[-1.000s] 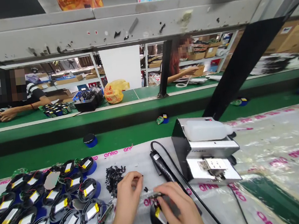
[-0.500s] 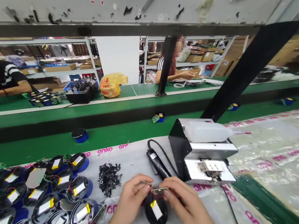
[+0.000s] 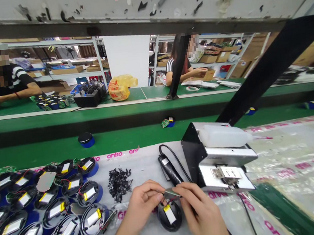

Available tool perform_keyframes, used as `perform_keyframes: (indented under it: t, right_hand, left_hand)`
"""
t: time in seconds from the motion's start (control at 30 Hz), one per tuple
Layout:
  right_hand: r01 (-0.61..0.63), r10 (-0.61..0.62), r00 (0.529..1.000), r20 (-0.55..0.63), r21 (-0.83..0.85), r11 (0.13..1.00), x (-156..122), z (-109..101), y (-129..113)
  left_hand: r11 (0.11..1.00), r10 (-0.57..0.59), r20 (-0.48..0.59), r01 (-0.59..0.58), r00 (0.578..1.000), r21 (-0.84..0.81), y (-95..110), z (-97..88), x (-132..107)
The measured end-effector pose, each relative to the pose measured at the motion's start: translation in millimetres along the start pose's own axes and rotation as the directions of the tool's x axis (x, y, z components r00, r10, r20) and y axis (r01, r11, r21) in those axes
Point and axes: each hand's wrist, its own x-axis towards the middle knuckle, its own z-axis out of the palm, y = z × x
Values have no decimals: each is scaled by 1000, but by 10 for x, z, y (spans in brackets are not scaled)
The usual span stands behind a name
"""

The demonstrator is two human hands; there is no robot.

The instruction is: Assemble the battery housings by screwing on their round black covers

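My left hand and my right hand meet over a round black shell with a white-and-yellow battery inside. Between the fingertips of both hands sits a small circuit board, wired to the shell. Both hands pinch it, fingers closed. A pile of small black parts lies just left of my left hand. To the left lie several more black shells with batteries on blue bases.
A metal stand with a white bottle sits right of my hands, with a black tool and cable beside it. Behind runs a green conveyor carrying a blue-black puck. Two other people work at the far bench.
My left hand left the pile of black parts and joined my right hand at the small board, which rose above the shell. The view shifted slightly.
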Motion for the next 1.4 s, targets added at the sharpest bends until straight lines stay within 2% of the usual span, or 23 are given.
perform_keyframes:
  t: [0.07, 0.1, 0.17, 0.27, 0.33, 0.47, 0.63, 1.1, 1.3, 1.4]
  right_hand:
    - [-26, 27, 994, -105, 13, 1000, -60, 103, 19]
    - [-40, 44, 992, -116, 42, 998, -80, 138, 23]
    - [-56, 62, 997, -51, 116, 992, -104, 169, 15]
    - [-48, 38, 997, 66, 157, 987, -119, 164, -10]
    - [-20, 13, 998, 62, 119, 993, -125, 165, -22]
    - [115, -115, 993, -3, 36, 993, -96, 197, -41]
    - [209, -210, 977, 35, 41, 977, -22, 208, -90]
    - [183, -184, 983, 15, 57, 982, -40, 244, -102]
    - [262, -262, 965, 7, -68, 963, -89, 275, -115]
    - [258, -258, 966, 2, -88, 962, -127, 324, -116]
  left_hand:
    - [999, -13, -73, 11, 997, -33, -36, -18, 18]
    - [999, -22, -111, 16, 994, -52, -52, -27, 26]
    - [995, -45, -166, 30, 985, -93, -66, -40, 37]
    - [987, -87, -189, 58, 978, -152, -44, -43, 37]
    - [979, -111, -194, 73, 975, -191, -17, -44, 34]
    - [960, -152, -203, 96, 967, -262, 11, -66, 39]
    - [942, -181, -200, 111, 963, -317, 17, -103, 42]
    - [943, -186, -173, 126, 967, -308, 85, -103, 21]
    - [969, -122, -243, 63, 962, -237, 65, -75, 11]
    - [978, -85, -293, 24, 952, -207, 26, -47, -2]
